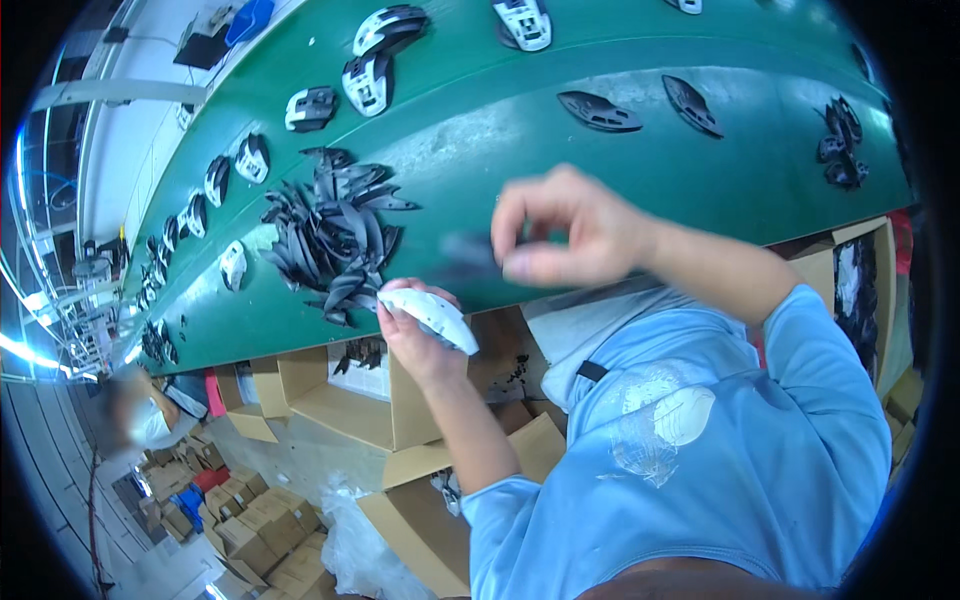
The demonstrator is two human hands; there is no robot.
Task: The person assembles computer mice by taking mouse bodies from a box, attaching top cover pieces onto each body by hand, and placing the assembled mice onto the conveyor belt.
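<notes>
My left hand [418,348] is closed round a white curved plastic shell [432,313] near the front edge of the green work surface [480,175]. To its right, my right hand [580,230] pinches a dark plastic piece [468,254], smeared by motion, between thumb and forefinger. The piece is apart from the shell. Just beyond my left hand lies a heap of dark curved plastic pieces [335,235]. Two flat dark slotted pieces [600,111] rest farther off to the right.
Several white-and-black, computer-mouse-like shells [367,84] lie along the far and left parts of the surface. Small black parts [842,145] are piled at the right. Open cardboard boxes [335,405] stand below the front edge. Another person [150,412] is at far left.
</notes>
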